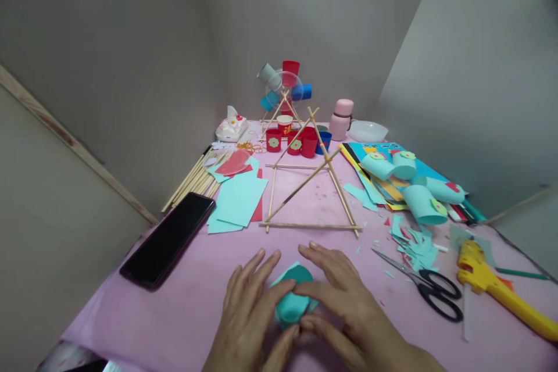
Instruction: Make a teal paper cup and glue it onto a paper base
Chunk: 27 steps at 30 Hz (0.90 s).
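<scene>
Low at the front of the table, a small turquoise paper piece [291,306], curled into a tube shape, is held between both hands. My left hand [257,308] grips its left side, thumb below and index finger over the top. From the right, my right hand [340,302] pinches it, with thumb and index finger meeting the left fingertips. The underside of the paper is hidden by the fingers. Just beyond the hands stands a wooden stick frame [311,226] with crossed, tied tops. To the right lie black-handled scissors [425,285].
A phone [168,241] and turquoise sheets [238,200] are on the left. At right are a yellow glue gun [492,285], paper scraps [416,247] and rolled paper cups [422,203] on coloured sheets. Behind stand red cups [309,144], a pink flask [341,119] and a wheel model [284,90].
</scene>
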Motion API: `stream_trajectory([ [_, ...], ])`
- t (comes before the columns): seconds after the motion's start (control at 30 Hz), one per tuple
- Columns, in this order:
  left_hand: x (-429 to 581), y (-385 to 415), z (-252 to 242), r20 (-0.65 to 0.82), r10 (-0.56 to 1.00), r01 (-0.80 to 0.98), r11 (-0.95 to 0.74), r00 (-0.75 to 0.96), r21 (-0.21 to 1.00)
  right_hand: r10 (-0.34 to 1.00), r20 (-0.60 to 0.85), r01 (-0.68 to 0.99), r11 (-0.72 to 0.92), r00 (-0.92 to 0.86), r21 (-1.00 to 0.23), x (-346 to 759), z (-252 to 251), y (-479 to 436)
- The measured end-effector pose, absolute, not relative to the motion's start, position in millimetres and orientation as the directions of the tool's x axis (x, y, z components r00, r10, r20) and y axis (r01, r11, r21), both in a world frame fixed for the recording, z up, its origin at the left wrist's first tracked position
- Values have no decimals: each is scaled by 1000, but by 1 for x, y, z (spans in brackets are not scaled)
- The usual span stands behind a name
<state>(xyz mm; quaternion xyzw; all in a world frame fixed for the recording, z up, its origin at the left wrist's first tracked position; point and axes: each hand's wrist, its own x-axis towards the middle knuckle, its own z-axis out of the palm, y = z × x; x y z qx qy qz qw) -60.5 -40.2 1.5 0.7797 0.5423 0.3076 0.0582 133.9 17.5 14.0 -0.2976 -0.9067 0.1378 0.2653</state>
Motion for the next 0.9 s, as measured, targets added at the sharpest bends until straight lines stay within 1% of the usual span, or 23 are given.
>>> stream_trajectory([
  [0.03,-61,-40,2,411,886,809,-397,215,433,632,421,459,769,-651,-446,137,12,17],
  [0.1,-61,-41,2,408,889,809,-391,208,439,690,414,461,713,-594,-528,143,8,18],
  [0.2,-59,-40,1,409,886,800,-404,220,443,768,276,484,595,-578,-641,150,-2,20],
  [0.3,-58,-38,1,404,891,798,-394,208,456,784,113,486,483,-610,-729,152,-13,22],
  [0.4,-61,-38,-1,370,919,793,-324,134,515,799,6,500,382,-601,-777,151,-18,19],
  [0.5,-71,-40,-12,319,940,775,-290,120,562,837,-31,504,299,-546,-811,151,-19,16],
  [0.63,-81,-44,-40,243,957,813,-268,161,517,875,-83,474,176,-476,-863,149,-17,15],
  [0.7,-81,-45,-52,210,961,831,-261,178,492,889,-120,443,100,-442,-891,147,-14,15],
  [0.77,-81,-44,-57,192,963,839,-261,191,478,884,-162,356,5,-439,-935,143,-12,14],
  [0.83,-81,-42,-55,185,961,838,-270,205,474,870,-200,259,-87,-451,-962,141,-10,13],
  [0.9,-83,-40,-50,177,957,836,-286,228,468,859,-227,214,-141,-460,-967,140,-10,12],
])
